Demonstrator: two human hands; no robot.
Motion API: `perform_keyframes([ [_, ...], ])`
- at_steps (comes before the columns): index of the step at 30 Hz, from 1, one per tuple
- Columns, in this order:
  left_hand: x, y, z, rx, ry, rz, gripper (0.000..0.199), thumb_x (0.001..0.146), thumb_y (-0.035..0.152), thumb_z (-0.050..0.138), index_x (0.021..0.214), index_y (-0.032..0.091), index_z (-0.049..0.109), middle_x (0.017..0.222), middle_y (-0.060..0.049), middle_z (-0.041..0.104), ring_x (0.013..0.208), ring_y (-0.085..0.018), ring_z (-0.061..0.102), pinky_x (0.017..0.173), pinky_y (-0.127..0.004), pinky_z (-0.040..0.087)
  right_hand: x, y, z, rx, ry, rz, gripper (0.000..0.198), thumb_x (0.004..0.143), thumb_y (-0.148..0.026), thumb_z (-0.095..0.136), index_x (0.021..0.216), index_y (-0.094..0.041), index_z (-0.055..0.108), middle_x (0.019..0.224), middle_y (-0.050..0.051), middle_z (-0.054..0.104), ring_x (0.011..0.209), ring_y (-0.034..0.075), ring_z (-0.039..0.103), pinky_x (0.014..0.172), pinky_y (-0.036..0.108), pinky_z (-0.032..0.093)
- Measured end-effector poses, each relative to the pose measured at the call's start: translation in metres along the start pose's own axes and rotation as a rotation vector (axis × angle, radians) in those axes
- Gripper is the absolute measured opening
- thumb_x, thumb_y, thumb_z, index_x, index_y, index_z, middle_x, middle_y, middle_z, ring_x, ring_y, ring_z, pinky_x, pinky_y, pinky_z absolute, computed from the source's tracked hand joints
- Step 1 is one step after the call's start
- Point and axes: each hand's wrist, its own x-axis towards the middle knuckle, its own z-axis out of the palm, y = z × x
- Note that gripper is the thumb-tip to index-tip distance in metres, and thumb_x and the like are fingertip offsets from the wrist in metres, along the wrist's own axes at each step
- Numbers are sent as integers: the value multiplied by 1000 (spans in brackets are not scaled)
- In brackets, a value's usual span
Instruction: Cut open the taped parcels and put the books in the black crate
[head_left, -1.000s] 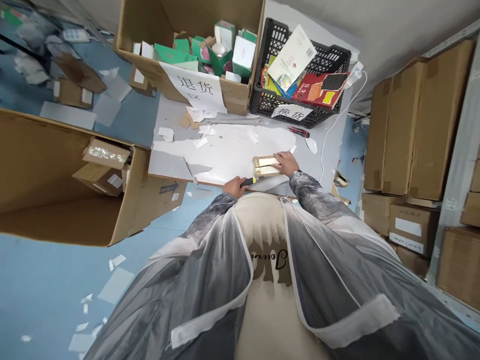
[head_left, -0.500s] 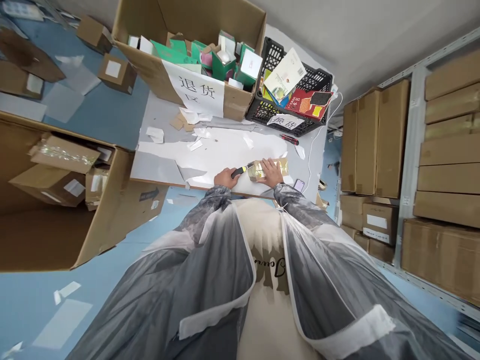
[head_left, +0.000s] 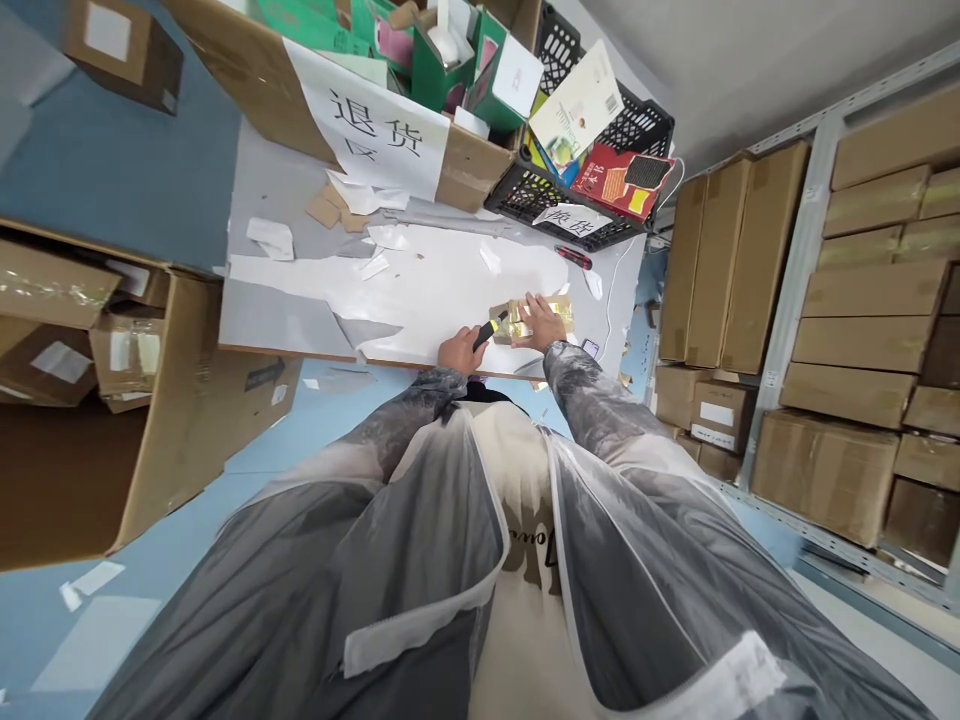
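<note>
A small cardboard box (head_left: 558, 308) wrapped in shiny tape lies on the white table (head_left: 300, 310) near its front edge. My left hand (head_left: 459, 350) is closed round a black and yellow utility knife (head_left: 486, 332), whose tip is at the left part of the box. My right hand (head_left: 543, 324) rests on top of the box with its fingers spread, pressing it against the table. Whether the blade has gone into the tape is too small to tell.
Behind stand a large carton (head_left: 262, 100) of green boxes and a black crate (head_left: 517, 205) of books. A red utility knife (head_left: 574, 257) and a phone (head_left: 590, 348) lie to the right. Left is an open carton (head_left: 169, 400) with parcels; a shelf of boxes (head_left: 825, 460) is right.
The view has shifted, so the table and cartons sit differently. My left hand has brought the knife further onto the box's left part. My right hand stays on the box.
</note>
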Motion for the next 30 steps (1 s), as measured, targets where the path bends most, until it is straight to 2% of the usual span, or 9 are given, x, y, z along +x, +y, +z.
perform_keyframes([
  [4,-5,0,-3,9,1,12,66,125,52,49,181,20,59,156,-24,72,132,-43,75,103,-45,57,-2,-4,4,-16,-9,10,119,106,-69,88,201,-24,33,209,13,7,194,47,-8,146,73,40],
  [7,-6,-2,-8,42,-23,38,65,124,50,49,181,20,59,157,-24,73,132,-42,76,102,-45,57,-5,-9,4,-46,-45,30,115,107,-68,88,199,-22,37,209,15,3,195,45,-5,145,72,42],
  [10,-7,-6,-13,79,-37,59,65,124,48,49,182,20,58,159,-24,73,132,-42,77,103,-46,57,-5,-15,0,-57,-74,45,116,107,-65,89,200,-22,35,209,17,0,195,44,1,146,71,41],
  [13,-10,-16,-16,108,-46,80,64,124,49,49,181,22,60,160,-23,72,130,-42,78,103,-48,57,-3,-18,-5,-51,-116,59,117,108,-62,88,202,-23,30,209,19,-3,195,42,1,146,71,38],
  [20,-19,-36,-21,213,-184,216,60,118,53,60,174,33,70,159,-19,74,122,-40,82,98,-47,60,5,-15,-16,-22,-178,59,115,109,-59,87,202,-31,27,210,13,-4,196,36,0,151,68,30],
  [23,-20,-42,-25,203,-164,162,60,120,57,59,173,33,70,159,-18,74,123,-40,82,98,-46,59,10,-18,-14,-3,-167,68,119,108,-63,86,203,-27,24,210,15,-4,196,38,1,150,69,31],
  [26,-24,-52,-31,161,-81,36,60,122,55,55,175,31,68,158,-18,76,130,-38,80,98,-42,59,13,-24,-9,47,-123,101,119,109,-70,83,203,-23,25,209,20,0,195,42,4,149,71,32],
  [30,-34,-71,-43,141,-2,-115,61,122,56,50,174,28,67,153,-19,78,137,-38,77,97,-38,59,6,-17,1,91,-113,44,140,96,-67,100,203,-22,22,209,23,2,193,47,5,150,71,30],
])
